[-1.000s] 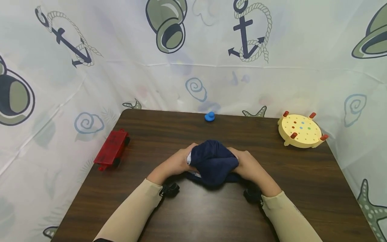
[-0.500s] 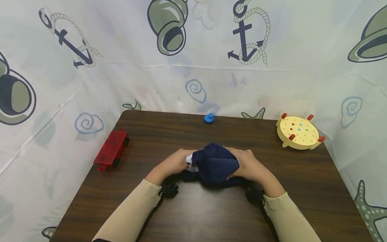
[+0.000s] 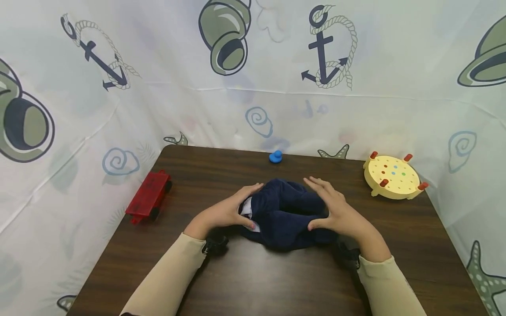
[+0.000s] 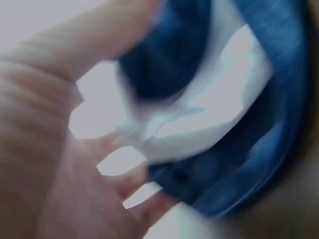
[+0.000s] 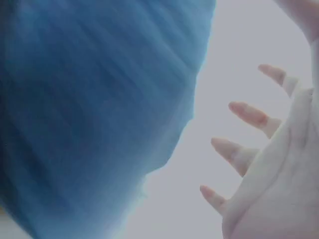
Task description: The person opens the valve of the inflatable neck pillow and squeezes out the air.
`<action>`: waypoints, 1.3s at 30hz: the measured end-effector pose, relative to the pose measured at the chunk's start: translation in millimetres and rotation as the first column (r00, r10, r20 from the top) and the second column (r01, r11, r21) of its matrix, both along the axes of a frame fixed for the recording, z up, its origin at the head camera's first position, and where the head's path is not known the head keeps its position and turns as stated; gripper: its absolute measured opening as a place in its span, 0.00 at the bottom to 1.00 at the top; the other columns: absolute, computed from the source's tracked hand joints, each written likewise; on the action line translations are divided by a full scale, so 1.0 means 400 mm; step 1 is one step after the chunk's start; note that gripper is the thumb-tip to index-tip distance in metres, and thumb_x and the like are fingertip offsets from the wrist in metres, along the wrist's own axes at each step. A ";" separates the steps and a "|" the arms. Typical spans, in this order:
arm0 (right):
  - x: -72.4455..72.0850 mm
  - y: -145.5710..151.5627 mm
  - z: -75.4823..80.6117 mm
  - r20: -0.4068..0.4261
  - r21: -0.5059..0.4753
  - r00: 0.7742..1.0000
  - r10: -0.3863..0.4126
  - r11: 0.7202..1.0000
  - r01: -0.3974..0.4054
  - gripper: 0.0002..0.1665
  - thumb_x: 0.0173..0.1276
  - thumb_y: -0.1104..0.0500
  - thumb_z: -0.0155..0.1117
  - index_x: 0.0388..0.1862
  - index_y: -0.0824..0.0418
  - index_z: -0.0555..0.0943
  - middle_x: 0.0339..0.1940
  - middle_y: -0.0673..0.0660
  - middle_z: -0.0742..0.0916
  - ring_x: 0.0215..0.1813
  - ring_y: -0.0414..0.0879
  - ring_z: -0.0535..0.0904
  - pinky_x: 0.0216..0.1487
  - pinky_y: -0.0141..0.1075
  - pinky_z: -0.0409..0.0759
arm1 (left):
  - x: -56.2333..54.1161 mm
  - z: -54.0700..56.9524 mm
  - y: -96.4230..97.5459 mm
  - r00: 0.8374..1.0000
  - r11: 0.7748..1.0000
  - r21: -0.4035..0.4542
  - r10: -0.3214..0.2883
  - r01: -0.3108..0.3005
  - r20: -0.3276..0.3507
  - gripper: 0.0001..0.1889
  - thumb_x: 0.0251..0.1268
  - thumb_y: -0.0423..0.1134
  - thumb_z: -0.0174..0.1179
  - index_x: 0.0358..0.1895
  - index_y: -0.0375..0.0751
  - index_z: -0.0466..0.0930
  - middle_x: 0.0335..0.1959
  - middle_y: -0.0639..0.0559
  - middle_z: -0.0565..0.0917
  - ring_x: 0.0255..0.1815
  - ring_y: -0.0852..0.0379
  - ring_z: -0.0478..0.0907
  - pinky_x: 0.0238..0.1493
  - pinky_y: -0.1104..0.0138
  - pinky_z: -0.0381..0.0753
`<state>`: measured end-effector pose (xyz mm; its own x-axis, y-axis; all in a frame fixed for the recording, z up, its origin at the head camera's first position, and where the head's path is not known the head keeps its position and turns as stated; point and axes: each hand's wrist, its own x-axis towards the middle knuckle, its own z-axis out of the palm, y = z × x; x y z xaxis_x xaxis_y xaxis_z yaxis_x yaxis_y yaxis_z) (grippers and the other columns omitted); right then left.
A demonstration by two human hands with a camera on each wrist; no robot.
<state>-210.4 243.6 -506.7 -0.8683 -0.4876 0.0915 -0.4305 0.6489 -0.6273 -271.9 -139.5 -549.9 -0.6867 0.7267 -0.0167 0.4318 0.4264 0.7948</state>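
Note:
A crumpled navy cloth bundle (image 3: 286, 224) with a white inner part lies on the dark wooden table (image 3: 257, 281), between both hands. My left hand (image 3: 225, 214) is at its left side, thumb and fingers spread around the white-lined edge. The left wrist view is blurred; there the navy cloth (image 4: 284, 45) folds round its white lining, close past the fingers. On the other side my right hand (image 3: 341, 215) is spread wide. The right wrist view has a gap between that palm (image 5: 279, 194) and the cloth (image 5: 99, 109), with the fingers apart.
A red toy wagon (image 3: 150, 195) stands at the table's left edge. Near the back edge sits a small blue knob-shaped piece (image 3: 276, 156). A round yellow toy (image 3: 391, 175) with red pegs and coloured dots lies at the right. A sea-patterned curtain (image 3: 213, 114) hangs behind.
Both hands have loosened from the cloth, the right moving off to the right with its fingers spreading. The bundle, squeezed together before, has spread wider.

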 end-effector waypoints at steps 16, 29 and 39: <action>-0.024 -0.083 -0.093 0.057 0.135 0.996 -0.070 0.989 0.062 0.38 0.72 0.42 0.76 0.79 0.35 0.74 0.55 0.52 0.76 0.53 0.51 0.67 0.53 0.57 0.59 | -0.015 -0.047 0.054 0.991 1.000 0.005 0.007 -0.006 -0.134 0.31 0.72 0.39 0.75 0.76 0.60 0.80 0.80 0.50 0.76 0.83 0.47 0.69 0.85 0.39 0.58; -0.012 -0.093 -0.118 0.057 0.170 0.994 -0.095 0.982 0.085 0.44 0.65 0.33 0.78 0.79 0.32 0.72 0.57 0.51 0.76 0.56 0.53 0.66 0.62 0.66 0.60 | 0.014 -0.046 0.052 0.994 0.990 -0.126 0.052 -0.064 -0.092 0.40 0.68 0.52 0.77 0.81 0.74 0.71 0.91 0.61 0.55 0.86 0.35 0.58 0.76 0.28 0.54; 0.006 -0.089 -0.130 0.089 0.138 0.992 -0.090 0.987 0.077 0.27 0.68 0.36 0.78 0.61 0.38 0.79 0.77 0.63 0.71 0.75 0.67 0.62 0.69 0.74 0.54 | 0.014 -0.049 0.044 0.997 0.999 -0.033 0.020 -0.022 -0.069 0.53 0.66 0.53 0.79 0.87 0.78 0.53 0.94 0.56 0.41 0.92 0.36 0.46 0.79 0.24 0.50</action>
<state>-208.2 207.8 -558.6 -0.9081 -0.4152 -0.0545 -0.3140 0.7612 -0.5674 -266.3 -121.9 -569.5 -0.7024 0.7117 0.0069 0.4755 0.4620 0.7486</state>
